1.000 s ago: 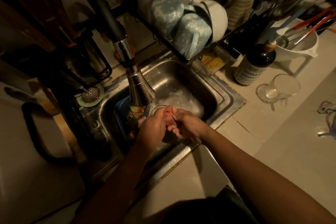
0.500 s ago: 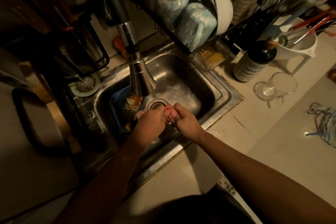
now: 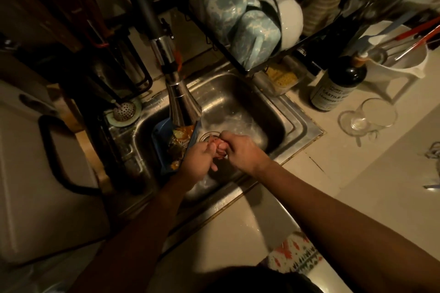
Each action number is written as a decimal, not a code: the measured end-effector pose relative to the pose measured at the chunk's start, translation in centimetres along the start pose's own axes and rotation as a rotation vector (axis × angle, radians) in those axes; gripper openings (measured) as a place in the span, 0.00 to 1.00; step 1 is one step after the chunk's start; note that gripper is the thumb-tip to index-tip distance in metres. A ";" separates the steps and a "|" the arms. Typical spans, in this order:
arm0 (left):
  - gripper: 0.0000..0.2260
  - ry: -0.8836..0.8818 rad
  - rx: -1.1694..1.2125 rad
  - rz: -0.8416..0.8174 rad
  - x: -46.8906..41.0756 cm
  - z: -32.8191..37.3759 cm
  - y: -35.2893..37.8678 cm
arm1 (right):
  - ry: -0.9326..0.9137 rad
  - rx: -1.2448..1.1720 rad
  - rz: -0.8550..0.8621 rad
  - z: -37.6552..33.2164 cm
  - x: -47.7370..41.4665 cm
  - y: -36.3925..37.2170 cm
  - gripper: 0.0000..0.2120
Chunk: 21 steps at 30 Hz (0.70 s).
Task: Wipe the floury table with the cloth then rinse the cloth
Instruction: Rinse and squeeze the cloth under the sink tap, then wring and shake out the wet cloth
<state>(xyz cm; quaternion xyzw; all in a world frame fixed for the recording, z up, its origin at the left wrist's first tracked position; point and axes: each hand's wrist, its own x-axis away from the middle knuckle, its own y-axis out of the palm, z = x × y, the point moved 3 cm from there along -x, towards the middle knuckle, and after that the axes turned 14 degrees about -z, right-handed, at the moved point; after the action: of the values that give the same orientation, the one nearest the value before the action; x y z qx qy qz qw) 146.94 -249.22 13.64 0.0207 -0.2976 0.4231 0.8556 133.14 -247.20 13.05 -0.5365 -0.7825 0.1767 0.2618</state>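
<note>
Over the steel sink (image 3: 281,112), both my hands squeeze a small pinkish cloth (image 3: 219,148) bunched tight between them. My left hand (image 3: 198,158) grips its left end and my right hand (image 3: 240,150) grips its right end, knuckles up. Most of the cloth is hidden inside the fists. The hands sit just right of the faucet's chrome spray head (image 3: 182,104), above the drain (image 3: 208,137). I cannot tell whether water is running.
A blue dish with food scraps (image 3: 176,145) lies in the sink's left side. A dish rack with mugs and bowls (image 3: 247,24) hangs over the back. A dark soap bottle (image 3: 335,85), a tipped glass (image 3: 367,118) and a white jug of utensils (image 3: 402,59) stand on the counter right.
The hands stay clasped on the cloth over the drain and have twisted slightly. The camera has shifted, so the scene sits a little differently in view.
</note>
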 end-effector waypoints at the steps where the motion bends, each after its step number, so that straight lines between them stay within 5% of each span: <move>1: 0.12 0.019 0.016 0.006 0.3 0.3 0.0 | 0.051 -0.075 -0.003 0.3 -0.1 -0.3 0.07; 3: 0.07 0.081 0.049 0.033 1.2 1.5 -0.1 | 0.130 -0.358 0.031 0.4 0.8 -1.4 0.04; 6: 0.07 0.212 0.146 -0.021 3.2 4.1 0.6 | 0.093 -0.747 0.041 -0.8 4.1 -4.2 0.12; 14: 0.10 0.397 0.387 -0.179 7.4 13.0 10.1 | -0.091 -0.992 0.131 -1.8 17.1 -13.1 0.38; 21: 0.18 0.576 0.189 -0.391 10.0 22.0 25.5 | -0.133 -0.998 0.475 0.9 35.2 -20.0 0.25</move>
<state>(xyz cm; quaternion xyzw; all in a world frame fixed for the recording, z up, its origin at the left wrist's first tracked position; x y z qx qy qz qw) 121.99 -232.13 31.46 0.0361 0.0057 0.2654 0.9634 107.60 -221.60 31.23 -0.7447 -0.6438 -0.1279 -0.1211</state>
